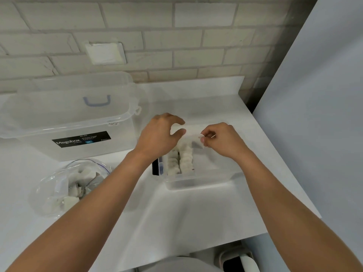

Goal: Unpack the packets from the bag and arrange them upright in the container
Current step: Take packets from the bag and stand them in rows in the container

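Packets stand in rows in the small clear container on the surface | right hand fingers pinch one packet by its top, so it can go in upright | left hand fingers apart over the rows, likely to steady them | more in the bag

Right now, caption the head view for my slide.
Right hand pinches a packet over the container; left hand hovers; bag lies left.

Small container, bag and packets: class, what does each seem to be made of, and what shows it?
Small container: clear, rigid-looking plastic with a glossy finish; the counter shows through its walls.
Bag: thin clear plastic film, shiny and crinkled, with its contents visible.
Packets: white and matte, probably paper or a fibre fabric; too blurred to be sure.
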`<state>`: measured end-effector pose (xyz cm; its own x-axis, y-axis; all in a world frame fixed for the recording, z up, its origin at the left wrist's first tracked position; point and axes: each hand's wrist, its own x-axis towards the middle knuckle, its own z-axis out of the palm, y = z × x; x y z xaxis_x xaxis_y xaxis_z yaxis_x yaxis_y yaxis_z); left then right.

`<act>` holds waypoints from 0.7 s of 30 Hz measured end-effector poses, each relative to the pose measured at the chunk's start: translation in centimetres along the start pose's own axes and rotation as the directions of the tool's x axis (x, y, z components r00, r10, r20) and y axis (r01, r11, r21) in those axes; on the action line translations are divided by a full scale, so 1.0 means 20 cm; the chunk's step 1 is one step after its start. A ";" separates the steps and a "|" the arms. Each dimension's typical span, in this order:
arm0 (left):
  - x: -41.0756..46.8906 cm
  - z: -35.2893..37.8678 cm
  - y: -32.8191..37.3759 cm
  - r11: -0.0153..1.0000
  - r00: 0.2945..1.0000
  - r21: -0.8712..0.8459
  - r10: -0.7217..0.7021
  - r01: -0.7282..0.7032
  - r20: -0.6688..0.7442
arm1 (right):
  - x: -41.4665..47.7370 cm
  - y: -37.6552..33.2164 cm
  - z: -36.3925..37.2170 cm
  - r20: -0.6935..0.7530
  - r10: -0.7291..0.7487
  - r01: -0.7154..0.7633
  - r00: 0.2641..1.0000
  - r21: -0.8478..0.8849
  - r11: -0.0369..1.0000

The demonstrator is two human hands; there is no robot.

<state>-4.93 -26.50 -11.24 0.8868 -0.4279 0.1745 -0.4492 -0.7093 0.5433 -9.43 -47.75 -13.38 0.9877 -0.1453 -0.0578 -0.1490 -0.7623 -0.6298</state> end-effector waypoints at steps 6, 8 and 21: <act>-0.06 -0.02 -0.19 0.979 0.991 0.183 -0.104 0.088 0.079 | 0.14 0.06 0.16 0.078 0.108 -0.091 0.991 -0.199 0.976; -0.08 -0.01 -0.22 0.982 0.990 0.161 -0.109 0.093 0.092 | 0.16 0.07 0.18 0.100 0.151 -0.132 0.983 -0.177 0.975; -0.09 -0.02 -0.24 0.993 0.993 0.084 -0.092 0.086 0.076 | 0.20 0.09 0.22 0.076 0.207 -0.177 0.975 -0.288 0.941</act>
<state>-4.32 -22.02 -13.85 0.9135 -0.4021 0.0609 -0.3792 -0.7878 0.4853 -5.59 -46.88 -18.19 0.9361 -0.2515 -0.2460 -0.3291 -0.8732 -0.3595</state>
